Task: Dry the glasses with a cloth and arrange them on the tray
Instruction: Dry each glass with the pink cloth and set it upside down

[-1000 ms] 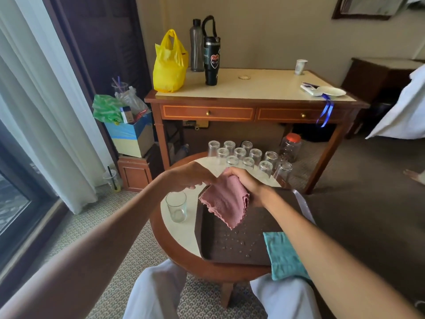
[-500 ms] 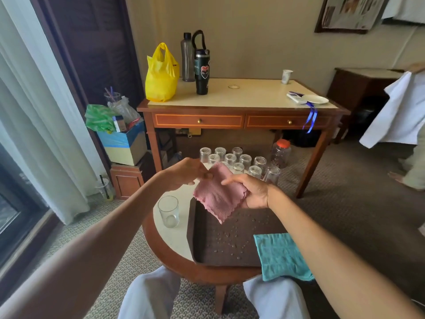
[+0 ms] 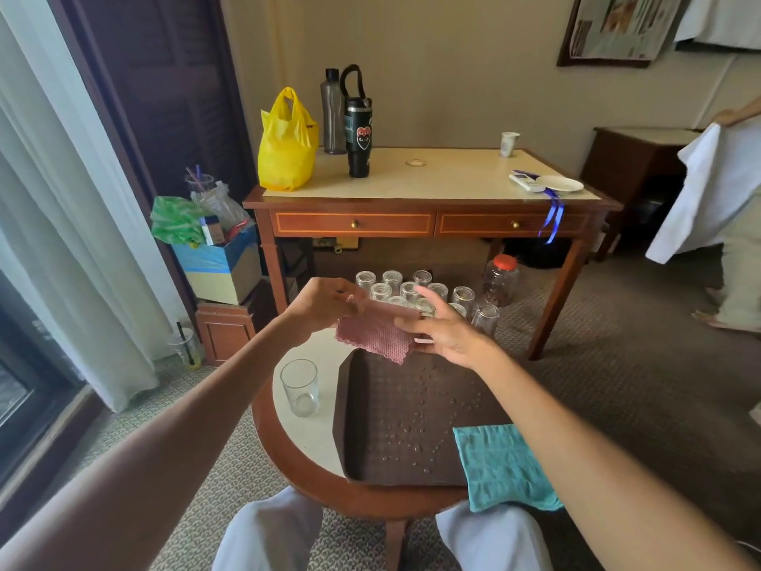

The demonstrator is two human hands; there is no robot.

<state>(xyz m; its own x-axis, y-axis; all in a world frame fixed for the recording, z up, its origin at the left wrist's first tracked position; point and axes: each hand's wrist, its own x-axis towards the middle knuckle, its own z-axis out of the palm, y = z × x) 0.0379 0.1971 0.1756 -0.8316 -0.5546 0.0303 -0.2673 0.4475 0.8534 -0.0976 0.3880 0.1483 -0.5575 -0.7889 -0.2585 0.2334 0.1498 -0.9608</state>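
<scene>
fingers of the left hand (image 3: 325, 309) pinch a corner of the pink cloth (image 3: 372, 333); the right hand (image 3: 447, 333) spreads wide at its other edge, above the wet tray (image 3: 395, 410). one glass (image 3: 299, 387) stands upright just left, upturned glasses (image 3: 405, 288) behind.

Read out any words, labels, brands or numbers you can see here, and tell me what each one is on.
No text here can be read.
Black tumbler: red heart with eyes, no words; the pale lettering beside it is too blurred.
Wall poster: print too blurred.
Small carton in the blue box: label too small.
</scene>
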